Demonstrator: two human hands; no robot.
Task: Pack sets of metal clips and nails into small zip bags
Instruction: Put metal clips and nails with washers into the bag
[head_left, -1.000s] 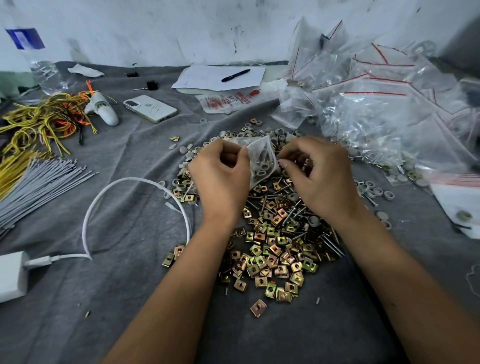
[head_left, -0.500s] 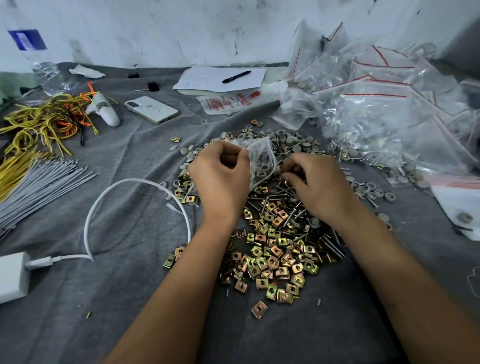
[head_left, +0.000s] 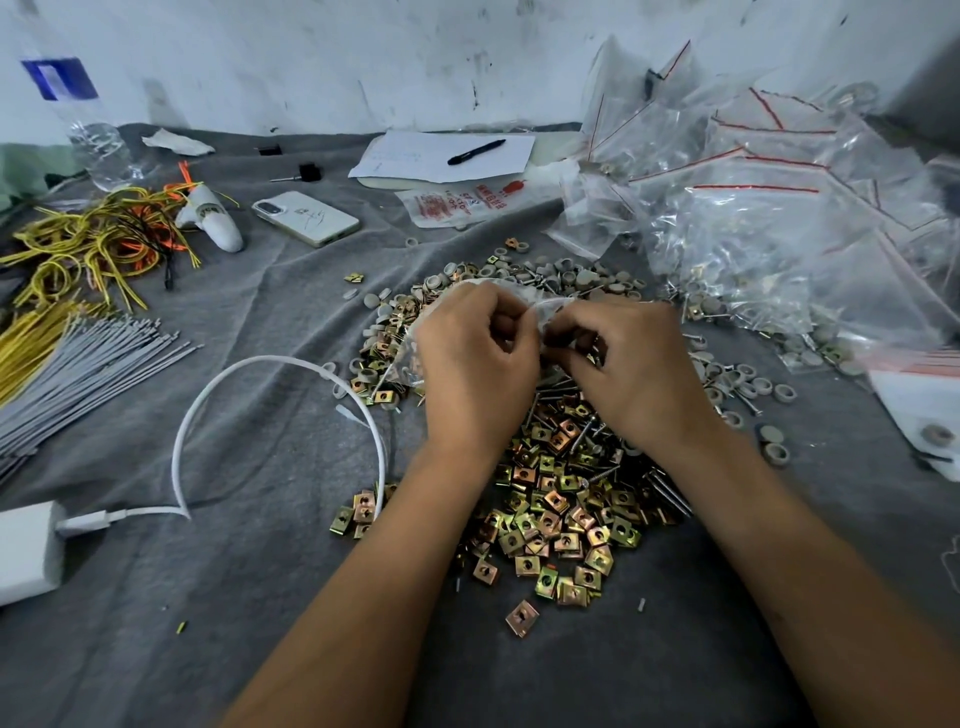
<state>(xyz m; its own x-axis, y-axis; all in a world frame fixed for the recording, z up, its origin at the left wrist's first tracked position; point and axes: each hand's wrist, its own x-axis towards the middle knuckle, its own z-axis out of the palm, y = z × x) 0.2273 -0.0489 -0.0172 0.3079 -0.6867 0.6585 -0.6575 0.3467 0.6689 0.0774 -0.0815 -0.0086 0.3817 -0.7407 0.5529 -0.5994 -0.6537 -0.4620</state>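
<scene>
A pile of brass-coloured square metal clips (head_left: 558, 512) lies on the grey cloth, mixed with long nails (head_left: 670, 491) and grey round caps (head_left: 571, 275) farther back. My left hand (head_left: 475, 371) grips a small clear zip bag (head_left: 408, 358) with a few parts inside, held just above the pile. My right hand (head_left: 628, 371) meets it from the right, fingers curled and pinching the bag's top edge together with some nails; what exactly lies between the fingertips is hidden.
A heap of packed and unused zip bags (head_left: 769, 218) fills the back right. A phone (head_left: 306, 218), paper with a pen (head_left: 475, 151), coloured wires (head_left: 98, 244), grey rods (head_left: 88, 364), a water bottle (head_left: 96, 150) and a white charger with cable (head_left: 31, 551) lie left and behind.
My right hand rose from the pile and came left to meet my left hand at the bag's mouth. The bag shifted a little to the left in my left hand.
</scene>
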